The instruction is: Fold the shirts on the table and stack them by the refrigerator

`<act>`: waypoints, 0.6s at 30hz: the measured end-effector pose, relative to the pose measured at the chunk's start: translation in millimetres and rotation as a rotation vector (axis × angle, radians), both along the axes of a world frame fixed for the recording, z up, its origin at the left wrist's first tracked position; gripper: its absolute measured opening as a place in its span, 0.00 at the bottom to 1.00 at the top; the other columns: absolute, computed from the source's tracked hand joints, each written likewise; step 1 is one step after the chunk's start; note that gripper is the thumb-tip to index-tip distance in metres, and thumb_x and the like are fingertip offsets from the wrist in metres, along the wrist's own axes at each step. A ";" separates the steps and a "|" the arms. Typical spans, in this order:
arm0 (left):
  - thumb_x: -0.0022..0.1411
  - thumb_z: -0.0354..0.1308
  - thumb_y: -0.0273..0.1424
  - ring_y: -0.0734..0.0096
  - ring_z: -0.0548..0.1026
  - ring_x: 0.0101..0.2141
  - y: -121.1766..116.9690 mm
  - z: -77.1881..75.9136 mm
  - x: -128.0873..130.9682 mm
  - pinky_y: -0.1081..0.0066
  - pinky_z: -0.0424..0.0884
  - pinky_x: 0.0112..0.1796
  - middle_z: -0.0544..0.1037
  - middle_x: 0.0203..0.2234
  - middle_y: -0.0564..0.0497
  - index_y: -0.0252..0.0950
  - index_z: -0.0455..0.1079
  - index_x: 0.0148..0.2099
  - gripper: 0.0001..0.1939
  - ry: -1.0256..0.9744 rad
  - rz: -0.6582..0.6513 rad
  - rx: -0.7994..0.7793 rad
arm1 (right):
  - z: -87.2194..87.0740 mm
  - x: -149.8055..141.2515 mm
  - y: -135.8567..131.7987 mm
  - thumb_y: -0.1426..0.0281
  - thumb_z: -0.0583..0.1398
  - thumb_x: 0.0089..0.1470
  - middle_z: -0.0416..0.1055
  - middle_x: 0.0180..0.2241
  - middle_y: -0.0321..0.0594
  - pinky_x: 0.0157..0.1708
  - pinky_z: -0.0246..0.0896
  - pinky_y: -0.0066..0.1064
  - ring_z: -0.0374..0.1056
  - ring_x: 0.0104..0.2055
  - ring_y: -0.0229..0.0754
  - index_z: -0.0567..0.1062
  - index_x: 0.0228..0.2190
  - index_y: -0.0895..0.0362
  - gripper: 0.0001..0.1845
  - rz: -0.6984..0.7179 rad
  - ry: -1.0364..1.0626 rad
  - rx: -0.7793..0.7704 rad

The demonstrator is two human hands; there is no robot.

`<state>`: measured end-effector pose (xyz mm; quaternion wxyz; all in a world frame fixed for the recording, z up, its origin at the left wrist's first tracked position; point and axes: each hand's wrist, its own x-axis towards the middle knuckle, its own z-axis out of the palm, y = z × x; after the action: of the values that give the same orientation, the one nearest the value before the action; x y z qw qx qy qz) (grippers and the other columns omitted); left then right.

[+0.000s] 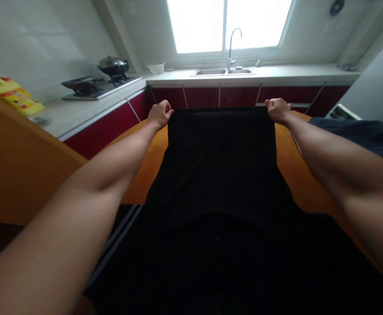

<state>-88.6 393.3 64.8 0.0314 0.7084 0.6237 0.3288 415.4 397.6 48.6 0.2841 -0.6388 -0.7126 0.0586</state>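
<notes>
A black garment (222, 162) stretches away from me over an orange-brown tabletop (152, 159). My left hand (160, 114) is closed on its far left corner, and my right hand (278, 110) pinches the far right corner. Between the two hands the far edge runs straight and taut. The cloth widens toward me, and small dark buttons (217, 238) show down its middle. Its near end runs out of the bottom of the view, so I cannot tell the exact kind of garment.
Dark blue cloth (358, 133) lies at the right. Dark fabric with grey stripes (122, 232) shows below my left arm. Beyond are a counter (172, 78), a sink (211, 71), a stove (102, 89) with a wok (113, 65), and a yellow jug (14, 94).
</notes>
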 end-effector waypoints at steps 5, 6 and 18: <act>0.65 0.58 0.32 0.52 0.64 0.60 -5.2 -13.3 25.4 0.59 0.57 0.60 0.64 0.61 0.34 0.29 0.61 0.63 0.26 0.177 0.092 -0.206 | -5.9 -43.6 -20.8 0.68 0.50 0.66 0.62 0.57 0.62 0.56 0.42 0.62 0.54 0.60 0.61 0.69 0.53 0.65 0.19 -0.206 -0.234 -0.031; 0.65 0.59 0.32 0.52 0.61 0.63 -10.9 -18.6 34.3 0.59 0.55 0.61 0.60 0.64 0.33 0.29 0.58 0.66 0.30 0.191 0.083 -0.213 | -9.4 -52.9 -29.0 0.69 0.52 0.65 0.59 0.59 0.62 0.56 0.43 0.62 0.52 0.61 0.62 0.67 0.56 0.64 0.21 -0.195 -0.241 -0.064; 0.68 0.50 0.41 0.57 0.67 0.59 -217.1 -44.5 68.7 0.60 0.63 0.61 0.66 0.61 0.44 0.39 0.66 0.64 0.25 0.366 -0.474 -0.194 | -37.4 -58.6 -252.6 0.63 0.55 0.61 0.71 0.44 0.48 0.39 0.61 0.35 0.69 0.43 0.49 0.72 0.44 0.55 0.13 0.020 -0.326 -0.132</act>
<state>-19.8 176.3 20.3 0.0617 0.8753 0.4649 0.1182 356.8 145.0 11.3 0.1218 -0.6499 -0.7502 0.0038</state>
